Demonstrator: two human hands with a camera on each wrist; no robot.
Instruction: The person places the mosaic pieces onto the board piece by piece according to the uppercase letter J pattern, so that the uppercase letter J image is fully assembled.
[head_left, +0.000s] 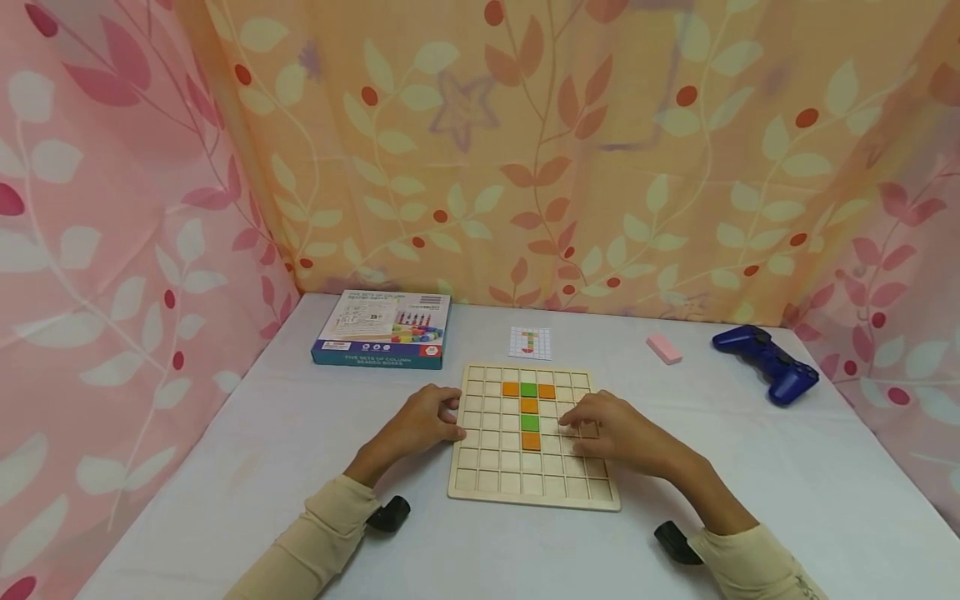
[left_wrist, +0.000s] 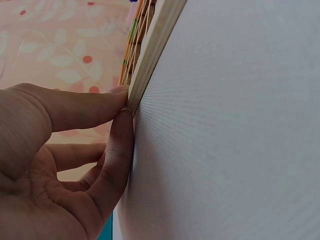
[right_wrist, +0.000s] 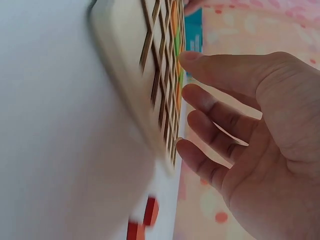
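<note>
A square wooden grid board [head_left: 495,483] lies flat on the table. Orange tiles [head_left: 531,441] and green tiles [head_left: 530,423] form a T in its cells, a row of three above a column. At the board's left edge is my left hand [head_left: 420,425]; in the left wrist view its thumb and a finger grip the board edge [left_wrist: 157,45]. My right hand [head_left: 626,437] hovers over the board's right side, fingers loosely bent. Nothing shows between those fingers in the right wrist view. Two small red pieces [right_wrist: 150,211] sit past the board there; the head view does not show them.
Behind the board lies a small card [head_left: 530,342] with a coloured grid picture. A boxed set [head_left: 378,329] stands at the back left. Farther right are a pink block [head_left: 664,348] and a blue game controller [head_left: 765,362]. Patterned curtains [head_left: 525,167] enclose the white table.
</note>
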